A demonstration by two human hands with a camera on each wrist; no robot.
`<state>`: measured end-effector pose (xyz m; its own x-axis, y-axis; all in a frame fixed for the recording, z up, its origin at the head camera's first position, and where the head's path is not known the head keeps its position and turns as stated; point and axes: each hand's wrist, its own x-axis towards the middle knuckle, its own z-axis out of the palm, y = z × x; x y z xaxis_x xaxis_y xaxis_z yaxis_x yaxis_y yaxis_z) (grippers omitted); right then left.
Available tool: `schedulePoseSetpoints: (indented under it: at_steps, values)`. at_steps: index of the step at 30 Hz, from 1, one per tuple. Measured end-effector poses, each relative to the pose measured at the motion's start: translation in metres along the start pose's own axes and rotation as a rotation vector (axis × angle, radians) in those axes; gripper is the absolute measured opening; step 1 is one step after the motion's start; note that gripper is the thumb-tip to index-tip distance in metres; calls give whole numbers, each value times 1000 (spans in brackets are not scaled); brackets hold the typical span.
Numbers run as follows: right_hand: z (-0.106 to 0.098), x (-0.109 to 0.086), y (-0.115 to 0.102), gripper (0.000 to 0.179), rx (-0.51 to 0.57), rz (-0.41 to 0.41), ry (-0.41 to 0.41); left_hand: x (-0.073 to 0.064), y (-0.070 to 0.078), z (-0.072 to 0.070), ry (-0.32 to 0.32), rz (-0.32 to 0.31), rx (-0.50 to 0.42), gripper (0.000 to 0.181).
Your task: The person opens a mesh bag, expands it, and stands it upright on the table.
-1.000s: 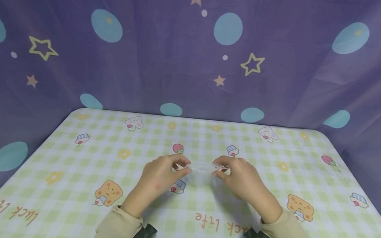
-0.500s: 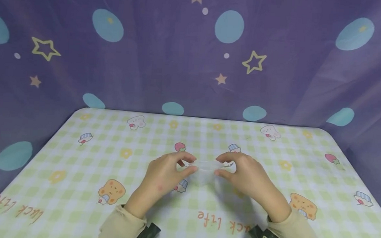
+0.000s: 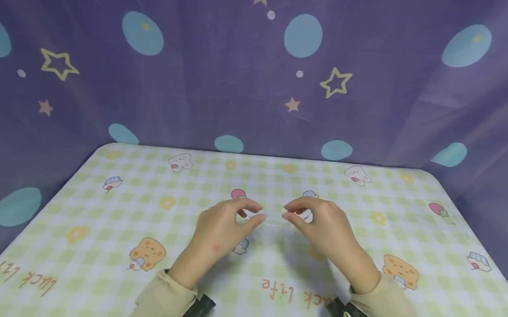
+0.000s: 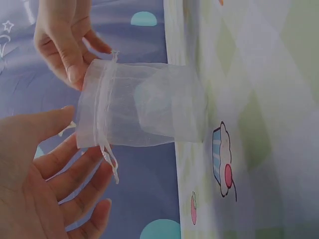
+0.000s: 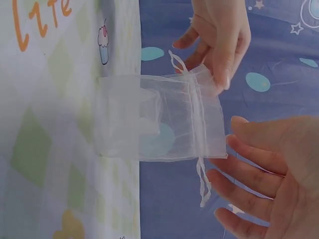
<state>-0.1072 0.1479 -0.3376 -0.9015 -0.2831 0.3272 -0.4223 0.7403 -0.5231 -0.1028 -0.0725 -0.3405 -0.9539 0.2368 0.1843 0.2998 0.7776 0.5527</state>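
A small sheer white drawstring pouch (image 3: 271,234) hangs upright between the two hands, mouth up, over the table. My left hand (image 3: 223,224) pinches one corner of the mouth with thumb and fingers. Across from it my right hand (image 3: 328,226) pinches the other corner. In the left wrist view the pouch (image 4: 124,89) appears sideways, with a white drawstring (image 4: 110,162) looped out at each side below the mouth. A paler, folded-looking patch (image 5: 149,109) shows through the mesh in the right wrist view; I cannot tell what it is.
A tablecloth (image 3: 210,296) in green and white check, printed with cartoon cakes, strawberries and flowers, covers the table. Behind it hangs a purple curtain (image 3: 224,79) with stars and blue ovals. Dark straps (image 3: 199,308) sit at both wrists.
Both hands have risen slightly with the pouch, and their fingertips stand a little closer together at its mouth. The head view has shifted slightly.
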Motion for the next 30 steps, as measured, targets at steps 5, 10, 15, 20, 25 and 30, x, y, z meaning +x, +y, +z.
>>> schedulePoseSetpoints:
  at_steps: [5, 10, 15, 20, 25, 30]
  values:
    - [3, 2, -4, 13, -55, -50, 14, 5, 4, 1, 19, 42, 44, 19]
    - [8, 7, -10, 11, -162, -106, -9, 16, 11, -3, -27, 67, 154, 15]
    - [10, 19, -13, 8, -190, -139, -61, 29, 22, -9, -116, 64, 258, 17]
    - [5, 29, -10, 8, -234, -107, -147, 41, 26, -13, -233, 34, 322, 14]
    - [-4, 30, -2, 14, -318, -49, -266, 45, 22, -12, -261, 47, 344, 7]
    - [-9, 28, 5, 2, -320, -47, -273, 44, 14, -11, -259, 47, 325, 4]
